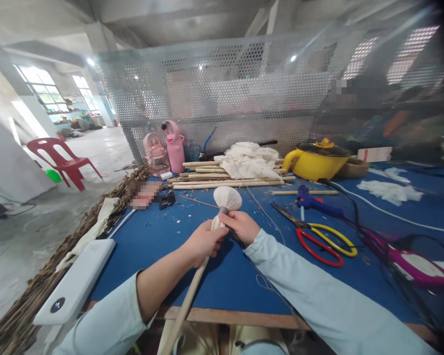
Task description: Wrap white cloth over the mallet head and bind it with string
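A light wooden stick (188, 298) slants up from my lap over the table's front edge. Its top carries a round, stuffed head of white cloth (227, 197), gathered at a neck bound with grey thread (223, 210). Wrapped round the stick and the loose cloth below the neck is my left hand (203, 242), closed. My right hand (243, 227) is closed too, its thumb and finger pinching at the thread-bound neck. Grey thread (269, 285) also lies loosely below my right sleeve. Scissors (320, 240) with red and yellow handles lie to the right.
Wooden sticks (225, 185) lie behind, under white cloth (249, 159). A yellow pot (318, 162), a blue glue gun (320, 203) and a magenta device (418, 266) with cables occupy the right. At left are a power bank (76, 281), dried stalks (25, 315) and pink bottles (175, 150).
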`<state>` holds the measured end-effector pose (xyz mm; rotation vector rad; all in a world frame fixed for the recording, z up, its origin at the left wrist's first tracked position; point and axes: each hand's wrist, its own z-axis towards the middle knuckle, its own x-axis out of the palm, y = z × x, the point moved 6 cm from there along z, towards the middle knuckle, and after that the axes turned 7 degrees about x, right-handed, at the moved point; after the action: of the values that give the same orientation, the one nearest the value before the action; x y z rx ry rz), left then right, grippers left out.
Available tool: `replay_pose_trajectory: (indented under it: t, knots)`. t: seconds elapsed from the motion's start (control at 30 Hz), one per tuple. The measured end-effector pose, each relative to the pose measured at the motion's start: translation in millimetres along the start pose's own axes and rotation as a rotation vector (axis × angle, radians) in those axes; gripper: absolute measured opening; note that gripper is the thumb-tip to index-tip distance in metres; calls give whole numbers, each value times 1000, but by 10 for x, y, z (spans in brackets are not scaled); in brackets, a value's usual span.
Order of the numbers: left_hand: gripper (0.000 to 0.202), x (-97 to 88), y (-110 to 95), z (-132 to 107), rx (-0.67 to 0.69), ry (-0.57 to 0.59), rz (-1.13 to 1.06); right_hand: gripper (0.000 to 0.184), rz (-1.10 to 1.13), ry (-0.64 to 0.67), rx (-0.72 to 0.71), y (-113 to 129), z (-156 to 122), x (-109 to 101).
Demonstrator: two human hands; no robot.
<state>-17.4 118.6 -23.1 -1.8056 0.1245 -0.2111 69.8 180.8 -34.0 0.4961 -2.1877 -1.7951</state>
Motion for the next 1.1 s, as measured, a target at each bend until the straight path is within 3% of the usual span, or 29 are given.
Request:
replay_pose_trajectory:
  t: [0.1,0.17,0.53,0.6,0.77,0.83,0.93,1.1]
  knots:
    - [28,-18,-54,-18,35,-13,-7,39,272,140,140,-9,-44,64]
    - [27,-21,-62,-24,32,-10,-56,37,362,191,144,46,-82,89]
    - [27,-26,-140,-52,22,31,-125,33,391,236,75,163,-129,88]
    - [26,-1,-153,-73,-14,85,-224,35,417,260,64,173,-137,99]
    - [15,120,-96,-138,-280,406,-597,46,508,330,106,111,-141,186]
    - [11,102,-55,-116,-329,469,-653,45,509,320,127,62,-118,195]
    - [11,-3,37,-5,-298,410,-576,45,521,301,157,9,-70,174]
    - [46,-149,63,166,-133,236,-382,47,538,306,197,-30,-7,111]
